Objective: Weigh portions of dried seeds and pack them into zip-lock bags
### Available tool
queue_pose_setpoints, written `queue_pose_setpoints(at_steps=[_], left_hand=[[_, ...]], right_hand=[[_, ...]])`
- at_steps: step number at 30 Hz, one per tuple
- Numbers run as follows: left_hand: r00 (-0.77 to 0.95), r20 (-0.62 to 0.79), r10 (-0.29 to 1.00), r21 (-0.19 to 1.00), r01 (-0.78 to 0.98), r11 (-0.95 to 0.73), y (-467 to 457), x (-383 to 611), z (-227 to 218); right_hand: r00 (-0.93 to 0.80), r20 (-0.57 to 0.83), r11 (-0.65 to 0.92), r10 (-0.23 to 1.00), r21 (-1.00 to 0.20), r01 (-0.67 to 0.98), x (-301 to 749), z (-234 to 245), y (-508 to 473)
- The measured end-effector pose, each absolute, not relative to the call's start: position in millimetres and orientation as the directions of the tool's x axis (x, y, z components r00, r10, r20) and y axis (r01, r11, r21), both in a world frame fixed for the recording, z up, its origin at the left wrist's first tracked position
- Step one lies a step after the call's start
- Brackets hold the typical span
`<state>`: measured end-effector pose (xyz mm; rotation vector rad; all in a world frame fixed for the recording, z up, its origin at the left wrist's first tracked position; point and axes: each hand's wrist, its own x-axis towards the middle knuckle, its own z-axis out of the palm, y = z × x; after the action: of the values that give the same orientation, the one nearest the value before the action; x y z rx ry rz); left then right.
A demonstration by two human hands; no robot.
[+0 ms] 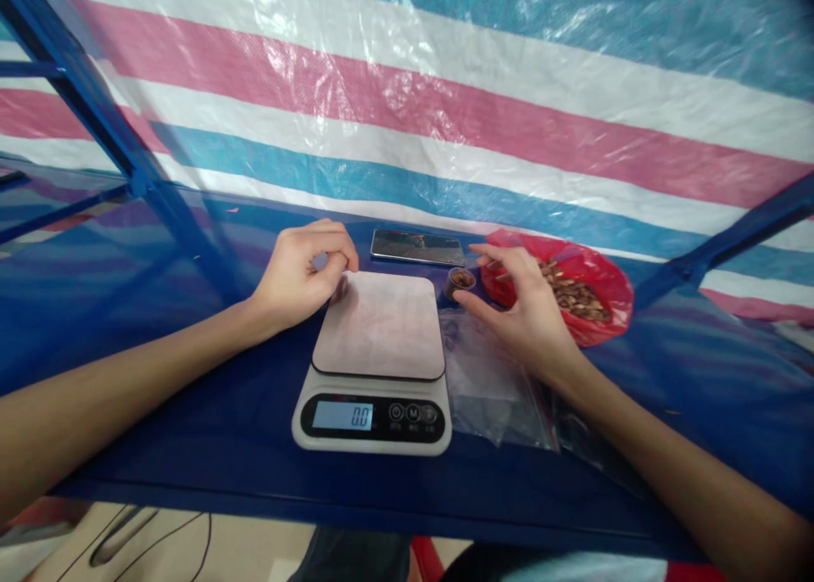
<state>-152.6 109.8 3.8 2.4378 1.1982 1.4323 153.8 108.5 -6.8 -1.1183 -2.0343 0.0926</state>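
A white kitchen scale (pixel 372 421) with a pale square weighing plate (pixel 381 327) stands before me, and its display reads 0.0. Beside the plate's far left corner is my left hand (pixel 305 268), fingers curled in with the thumb near the index finger; nothing shows in it. My right hand (pixel 525 310) is open, thumb and fingers apart, around the right side of a small round cup (pixel 459 285) with brown contents. Whether it touches the cup I cannot tell. Just behind that hand, a red plastic bag (pixel 614 289) holds brown dried slices (pixel 578 300), partly covered by my fingers.
Clear plastic bags (pixel 496 387) lie right of the scale, partly under my right forearm. A phone (pixel 418 247) rests flat behind the scale. Striped plastic sheeting (pixel 407 81) hangs behind the blue table (pixel 222 429), with blue metal frame bars (pixel 95 115) at the sides.
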Motion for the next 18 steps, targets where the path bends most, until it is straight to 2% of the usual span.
queue_pose_setpoints(at_steps=[5, 11, 18], left_hand=[[0.285, 0.721, 0.631, 0.415, 0.552, -0.723, 111, -152, 3], [0.269, 0.737, 0.620, 0.415, 0.544, -0.729, 114, -155, 3], [0.187, 0.764, 0.617, 0.423, 0.578, -0.698, 124, -166, 3]], right_hand=[[-0.330, 0.538, 0.592, 0.776, -0.438, 0.676, 156, -11, 116], [-0.318, 0.537, 0.591, 0.782, -0.473, 0.654, 154, -15, 121], [-0.257, 0.647, 0.655, 0.718, -0.503, 0.564, 141, 6, 112]])
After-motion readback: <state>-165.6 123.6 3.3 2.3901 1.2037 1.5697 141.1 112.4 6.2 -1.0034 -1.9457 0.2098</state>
